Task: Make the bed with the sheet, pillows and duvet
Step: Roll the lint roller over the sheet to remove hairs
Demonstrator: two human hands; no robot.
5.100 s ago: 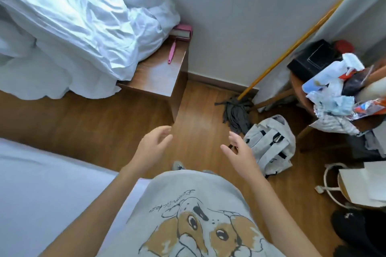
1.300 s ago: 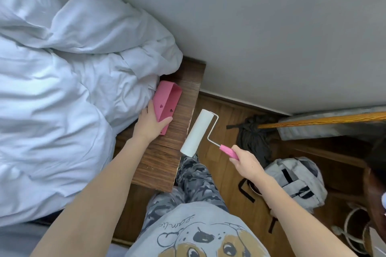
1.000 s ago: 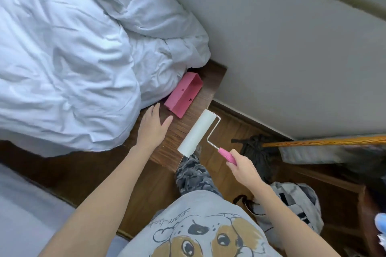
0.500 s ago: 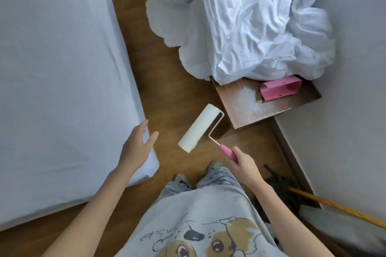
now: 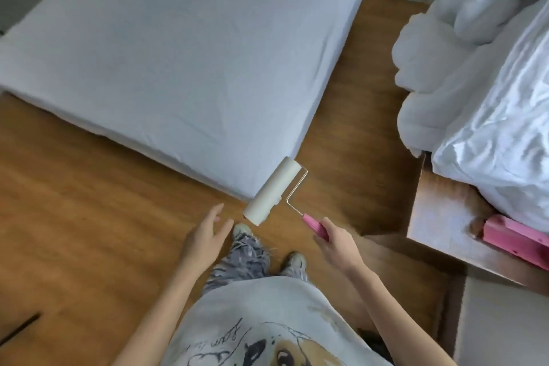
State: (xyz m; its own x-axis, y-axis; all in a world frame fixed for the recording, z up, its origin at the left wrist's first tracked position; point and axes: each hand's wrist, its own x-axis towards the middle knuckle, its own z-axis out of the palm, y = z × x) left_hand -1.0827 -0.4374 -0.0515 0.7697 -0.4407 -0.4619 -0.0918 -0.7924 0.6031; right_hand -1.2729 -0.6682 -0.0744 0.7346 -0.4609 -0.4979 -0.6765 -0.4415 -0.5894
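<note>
Wooden floor (image 5: pixel 89 232); sheeted bed (image 5: pixel 184 62); crumpled duvet (image 5: pixel 481 98). Right hand (image 5: pixel 338 246) fingers gripping lint roller (image 5: pixel 274 190); left hand (image 5: pixel 205 239) fingers relaxed, empty.

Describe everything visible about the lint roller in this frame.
The lint roller has a cream-white cylindrical roll, a thin bent metal wire frame and a ribbed pink handle. The right hand grips the handle's lower end. The roller is held in the air, slanted, roll end up and away from the person, near the corner of the bed, whose sheet looks smooth. Whether it touches the sheet cannot be told. The left hand is open beside it, apart.
</note>
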